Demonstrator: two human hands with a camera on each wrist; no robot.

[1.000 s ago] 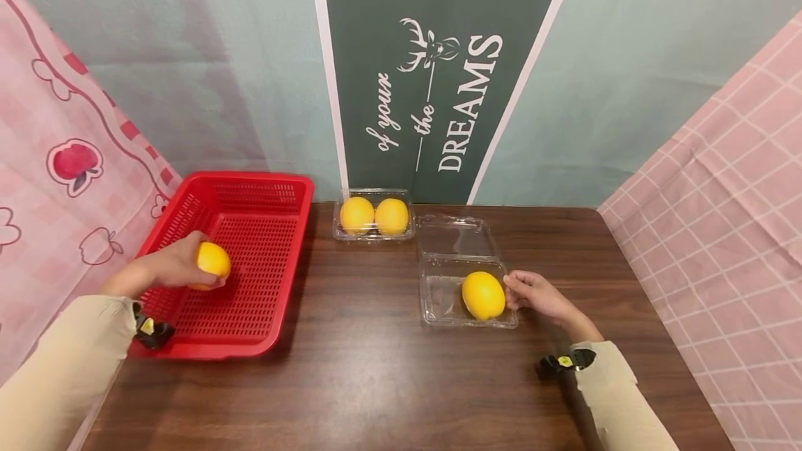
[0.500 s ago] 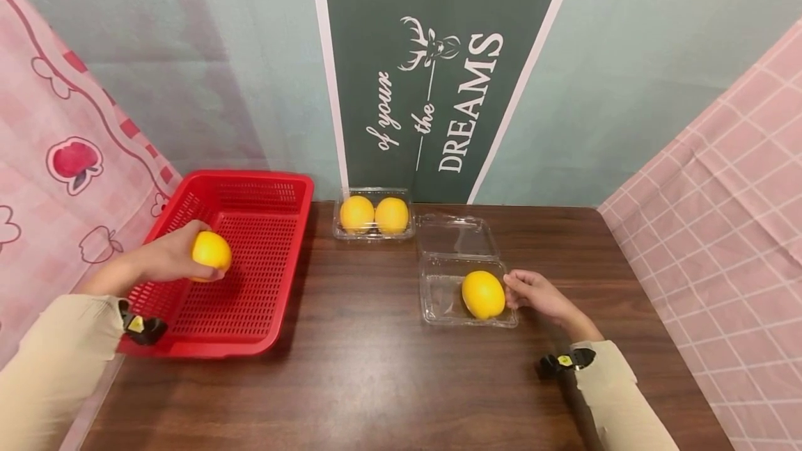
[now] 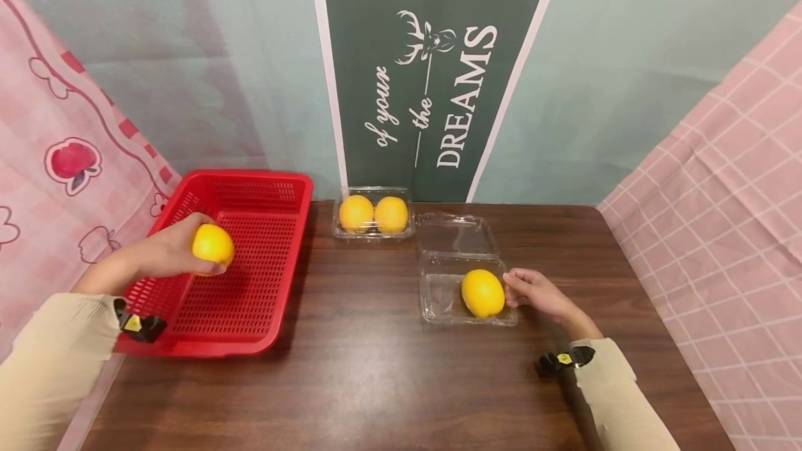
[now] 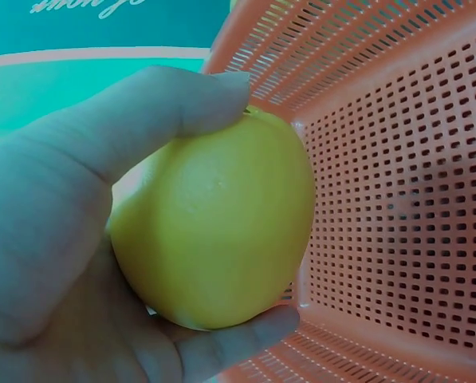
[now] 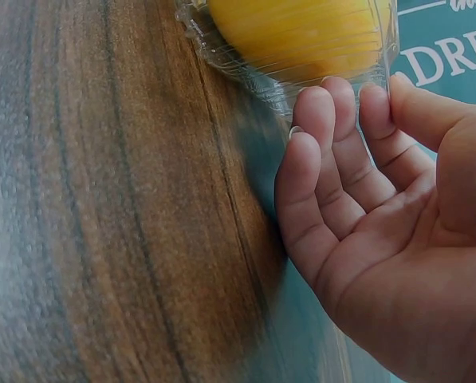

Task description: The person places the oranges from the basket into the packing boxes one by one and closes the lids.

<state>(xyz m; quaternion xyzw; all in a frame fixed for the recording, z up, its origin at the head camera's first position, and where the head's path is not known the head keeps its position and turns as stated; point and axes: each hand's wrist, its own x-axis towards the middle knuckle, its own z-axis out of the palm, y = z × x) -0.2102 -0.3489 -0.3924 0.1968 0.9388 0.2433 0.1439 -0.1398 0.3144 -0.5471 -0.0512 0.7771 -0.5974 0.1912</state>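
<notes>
My left hand (image 3: pixel 172 249) grips a round, smooth yellow fruit (image 3: pixel 213 245) above the red basket (image 3: pixel 250 312). In the left wrist view the thumb lies over the top of the yellow fruit (image 4: pixel 222 223) and a finger curls beneath it. On the right, my right hand (image 3: pixel 535 294) pinches the side edge of a clear plastic box (image 3: pixel 441 301) between thumb and forefinger. That box lies with its lid (image 3: pixel 460 236) folded back, and one yellow fruit (image 3: pixel 483 293) sits in its right half. The right wrist view shows the other fingers loosely curled below the rim.
A closed clear box (image 3: pixel 374 230) holding two yellow fruits (image 3: pixel 391 214) stands at the back of the brown wooden table (image 3: pixel 376 367), against the printed cloth backdrop (image 3: pixel 432 89). Pink cloths (image 3: pixel 727 228) hang on both sides.
My left hand has lifted the yellow fruit a little higher over the basket. My right hand stays at the edge of the box.
</notes>
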